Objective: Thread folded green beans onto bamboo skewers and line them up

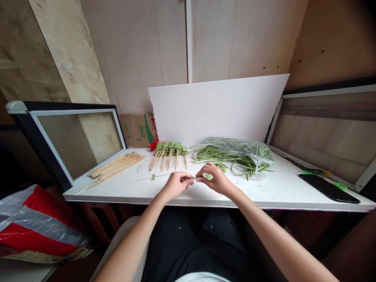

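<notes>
Your left hand (176,185) and right hand (214,179) pinch a green bean (192,179) between closed fingers over the surface (164,195), probably for control; skewers (117,166) sit handy leftward.

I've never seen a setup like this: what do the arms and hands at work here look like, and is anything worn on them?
They are a person's: the left hand and right hand show no gloves, rings or watch. Both forearms are bare, with no sleeves in view, and no cables or markings that I can make out.
</notes>
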Available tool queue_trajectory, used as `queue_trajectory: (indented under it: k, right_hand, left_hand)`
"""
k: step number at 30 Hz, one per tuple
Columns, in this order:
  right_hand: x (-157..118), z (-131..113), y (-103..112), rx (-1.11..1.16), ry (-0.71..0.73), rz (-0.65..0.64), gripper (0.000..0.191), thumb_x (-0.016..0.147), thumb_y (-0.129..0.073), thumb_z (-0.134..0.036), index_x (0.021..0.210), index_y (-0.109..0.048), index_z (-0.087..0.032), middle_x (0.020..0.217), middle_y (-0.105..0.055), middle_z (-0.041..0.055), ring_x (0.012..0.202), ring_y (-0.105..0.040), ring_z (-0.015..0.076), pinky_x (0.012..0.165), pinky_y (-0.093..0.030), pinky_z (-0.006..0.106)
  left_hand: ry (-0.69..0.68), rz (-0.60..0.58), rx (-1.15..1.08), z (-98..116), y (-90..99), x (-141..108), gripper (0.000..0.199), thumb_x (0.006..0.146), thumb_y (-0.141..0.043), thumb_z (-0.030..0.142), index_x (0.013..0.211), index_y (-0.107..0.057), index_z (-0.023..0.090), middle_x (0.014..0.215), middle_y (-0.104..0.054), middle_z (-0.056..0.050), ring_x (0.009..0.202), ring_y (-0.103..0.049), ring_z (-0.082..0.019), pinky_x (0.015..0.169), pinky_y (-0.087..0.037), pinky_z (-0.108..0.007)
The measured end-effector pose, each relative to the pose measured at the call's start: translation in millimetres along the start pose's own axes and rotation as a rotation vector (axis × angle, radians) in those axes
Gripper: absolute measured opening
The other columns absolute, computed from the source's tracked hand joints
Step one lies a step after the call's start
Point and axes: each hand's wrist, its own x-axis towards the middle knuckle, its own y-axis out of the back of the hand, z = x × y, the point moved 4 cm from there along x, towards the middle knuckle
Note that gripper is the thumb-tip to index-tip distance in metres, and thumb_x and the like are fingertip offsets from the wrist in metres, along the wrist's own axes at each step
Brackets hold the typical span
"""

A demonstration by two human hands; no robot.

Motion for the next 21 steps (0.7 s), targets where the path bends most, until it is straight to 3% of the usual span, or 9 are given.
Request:
queue_trajectory:
  k: [5,10,14,17,21]
  right_hand:
    - [1,-7,-8,0.014,0.019,0.0,0.024,0.098,-0.069,-0.047,0.098,-0.079,-0.025,0.087,-0.075,0.0091,0.092,-0.062,0.0269,0.084,-0.05,0.041]
    - [0,-10,-12,0.1,-0.004,0.041,0.019,0.1,-0.066,-0.036,0.089,-0.078,-0.024,0.082,-0.073,0.0083,0.088,-0.059,0.0264,0.082,-0.05,0.041]
    - [-1,-9,-18,0.222,-0.052,0.056,0.022,0.097,-0.07,-0.04,0.084,-0.078,-0.024,0.078,-0.073,0.0072,0.088,-0.06,0.0256,0.083,-0.049,0.04]
    - [-1,-5,-20,0.363,-0.109,0.075,0.032,0.094,-0.073,-0.051,0.08,-0.076,-0.022,0.08,-0.072,0.0075,0.085,-0.063,0.0242,0.08,-0.05,0.039]
    - [-1,6,-13,0.462,-0.171,0.113,0.036,0.09,-0.075,-0.058,0.087,-0.077,-0.022,0.085,-0.072,0.0069,0.082,-0.065,0.0231,0.075,-0.051,0.036]
  left_hand:
    - [-0.049,-0.02,0.058,10,-4.0,-4,0.026,0.089,-0.073,0.041,0.096,-0.081,0.017,0.083,-0.075,-0.006,0.065,-0.062,-0.017,0.071,-0.051,-0.031]
    - [-0.132,-0.078,0.113,17,-7.0,-6,0.024,0.092,-0.062,0.027,0.073,-0.074,0.017,0.07,-0.068,-0.003,0.068,-0.06,-0.017,0.074,-0.048,-0.03]
    - [-0.127,-0.114,0.081,17,-4.8,-6,0.023,0.088,-0.061,0.02,0.069,-0.074,0.016,0.068,-0.07,-0.004,0.069,-0.064,-0.018,0.075,-0.05,-0.03]
    - [-0.133,-0.138,0.022,20,-4.1,-6,0.022,0.09,-0.064,0.024,0.074,-0.077,0.015,0.071,-0.075,-0.006,0.071,-0.068,-0.019,0.079,-0.054,-0.032]
    - [-0.16,-0.119,-0.079,22,-4.2,-4,0.034,0.095,-0.068,0.042,0.081,-0.077,0.013,0.073,-0.077,-0.009,0.072,-0.072,-0.021,0.082,-0.056,-0.034]
